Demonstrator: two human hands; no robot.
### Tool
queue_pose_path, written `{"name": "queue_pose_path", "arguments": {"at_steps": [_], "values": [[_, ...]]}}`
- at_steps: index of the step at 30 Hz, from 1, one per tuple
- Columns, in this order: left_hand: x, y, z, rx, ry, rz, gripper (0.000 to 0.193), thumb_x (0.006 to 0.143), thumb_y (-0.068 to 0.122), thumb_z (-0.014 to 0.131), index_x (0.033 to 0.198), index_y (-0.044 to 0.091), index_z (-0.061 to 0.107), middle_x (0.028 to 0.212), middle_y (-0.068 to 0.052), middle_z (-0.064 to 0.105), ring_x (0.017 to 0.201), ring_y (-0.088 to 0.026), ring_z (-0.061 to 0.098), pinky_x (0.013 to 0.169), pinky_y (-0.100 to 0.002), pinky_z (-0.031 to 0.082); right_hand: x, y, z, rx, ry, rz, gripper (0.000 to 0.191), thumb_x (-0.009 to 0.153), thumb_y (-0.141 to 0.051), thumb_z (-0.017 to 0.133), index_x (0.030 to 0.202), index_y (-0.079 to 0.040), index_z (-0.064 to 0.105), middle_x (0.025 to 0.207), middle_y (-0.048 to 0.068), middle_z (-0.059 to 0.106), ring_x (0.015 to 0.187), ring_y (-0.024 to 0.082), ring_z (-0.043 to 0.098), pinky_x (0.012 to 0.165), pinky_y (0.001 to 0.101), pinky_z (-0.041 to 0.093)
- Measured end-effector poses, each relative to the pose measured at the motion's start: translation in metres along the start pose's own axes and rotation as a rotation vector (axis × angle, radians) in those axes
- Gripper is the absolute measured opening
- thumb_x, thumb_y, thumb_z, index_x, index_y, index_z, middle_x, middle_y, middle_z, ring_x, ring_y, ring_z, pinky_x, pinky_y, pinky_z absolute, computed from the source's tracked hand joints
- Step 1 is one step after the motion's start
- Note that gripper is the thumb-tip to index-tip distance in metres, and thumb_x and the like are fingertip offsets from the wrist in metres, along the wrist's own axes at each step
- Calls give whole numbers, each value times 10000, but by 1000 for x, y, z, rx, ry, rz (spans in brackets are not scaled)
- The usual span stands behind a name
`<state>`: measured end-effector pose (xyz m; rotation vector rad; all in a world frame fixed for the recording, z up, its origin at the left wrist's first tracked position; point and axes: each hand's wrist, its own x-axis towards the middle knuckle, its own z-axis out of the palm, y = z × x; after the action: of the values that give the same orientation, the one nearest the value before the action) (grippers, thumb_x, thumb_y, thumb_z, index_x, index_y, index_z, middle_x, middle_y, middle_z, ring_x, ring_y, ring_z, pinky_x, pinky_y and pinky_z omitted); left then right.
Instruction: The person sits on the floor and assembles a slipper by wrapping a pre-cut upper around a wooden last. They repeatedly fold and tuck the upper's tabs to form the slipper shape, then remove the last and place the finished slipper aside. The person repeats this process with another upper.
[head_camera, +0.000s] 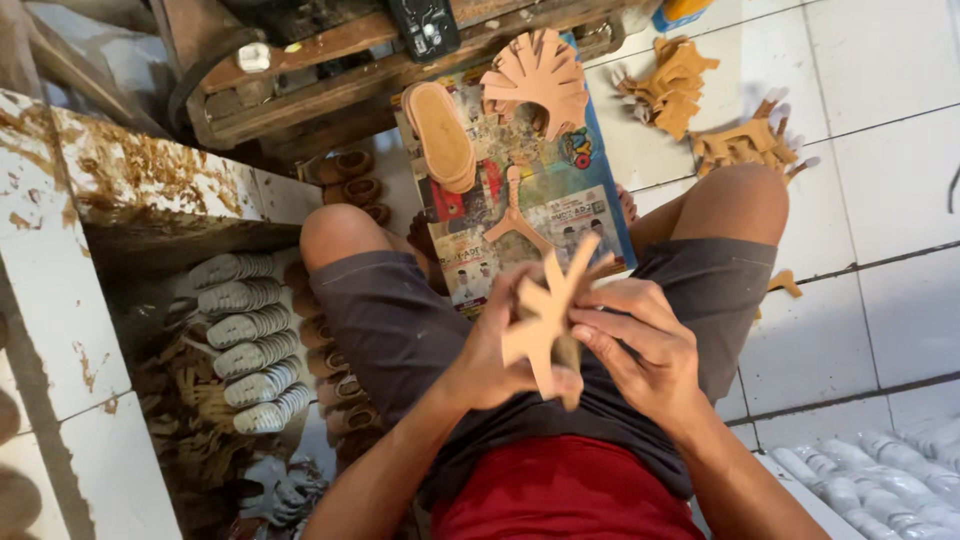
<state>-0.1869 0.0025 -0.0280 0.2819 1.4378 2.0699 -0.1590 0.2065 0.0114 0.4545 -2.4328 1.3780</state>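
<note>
Mid-assembly over the lap: left hand (497, 350) clamps the tan strap cut-out (547, 310) against a sole piece, right hand (640, 340) pinches a strap tip; probably next needs that strap folded and pressed down, newspaper (520, 200) on floor ahead holds sole stack (440, 135).

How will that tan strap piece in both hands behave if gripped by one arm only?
The tan strap piece looks thin and flat, so it is probably light. Its narrow arms would likely flop. The left hand and right hand both pinch it, perhaps to steady it.
</note>
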Motion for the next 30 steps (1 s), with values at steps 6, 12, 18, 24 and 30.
{"name": "queue_pose_path", "arguments": {"at_steps": [6, 12, 18, 24, 30], "values": [[-19, -3, 0, 388, -98, 113, 1142, 684, 215, 968, 1597, 58, 301, 1546, -139, 404, 1463, -301, 433, 1221, -439, 382, -4, -2, 15, 472, 130, 394, 583, 745, -117, 883, 1232, -89, 563, 1204, 29, 572, 1101, 180, 595, 962, 318, 515], [-36, 7, 9, 117, -144, 24, 1154, 720, 245, 975, 1617, 89, 264, 1567, -97, 453, 1482, -241, 467, 1247, -409, 416, -4, -6, 2, 944, -104, 1089, 655, 630, -33, 887, 1235, -62, 639, 1098, 56, 713, 1042, 163, 680, 937, 332, 536], [-67, 13, 32, -149, -63, -222, 1137, 665, 313, 996, 1536, 49, 314, 1447, -91, 498, 1385, -199, 498, 1148, -390, 451, -24, -25, -10, 892, -280, 1235, 494, 675, -30, 884, 1128, 40, 700, 1016, 87, 762, 963, 148, 700, 882, 331, 555], [-98, 18, 40, -124, -45, -264, 1140, 683, 333, 981, 1560, 31, 319, 1443, -105, 518, 1388, -207, 509, 1169, -389, 436, -37, -42, -12, 900, -365, 1315, 545, 648, -64, 890, 1151, 12, 693, 1044, 67, 751, 986, 129, 695, 886, 309, 546], [-113, 19, 44, -62, -35, -224, 1127, 716, 338, 973, 1571, 43, 301, 1464, -109, 545, 1422, -222, 523, 1218, -396, 424, -46, -52, -6, 824, -462, 1318, 529, 664, -75, 886, 1147, 3, 685, 1038, 67, 751, 975, 121, 683, 880, 299, 543]]}}
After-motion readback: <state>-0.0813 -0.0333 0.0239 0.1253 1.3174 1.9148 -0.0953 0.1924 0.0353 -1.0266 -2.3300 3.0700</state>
